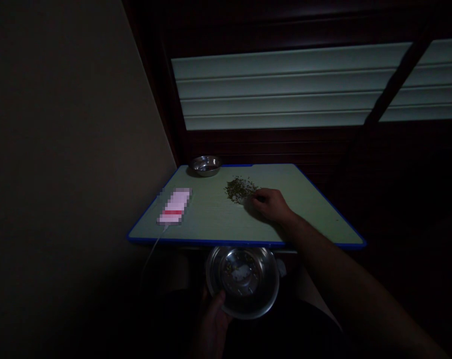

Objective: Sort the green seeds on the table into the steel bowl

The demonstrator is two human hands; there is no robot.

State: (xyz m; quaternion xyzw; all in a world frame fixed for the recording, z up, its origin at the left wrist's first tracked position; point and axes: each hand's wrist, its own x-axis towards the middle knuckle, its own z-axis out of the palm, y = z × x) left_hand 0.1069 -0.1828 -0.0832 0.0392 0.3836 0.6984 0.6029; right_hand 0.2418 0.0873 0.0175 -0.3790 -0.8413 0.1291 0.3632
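Note:
My left hand (212,319) grips the rim of a steel bowl (263,294) held just below the front edge of a small green table (211,219) with a blue border. A few small bits lie in the bowl. My right hand (271,203) rests on the table with its fingers curled against a pile of small greenish-brown grains (238,189). Whether the fingers hold any grains is hidden in the dim light.
A smaller steel bowl (205,165) stands at the table's far left corner. A phone (174,206) with a white cable lies on the left side. A wall runs along the left; a louvred window (286,89) is behind the table.

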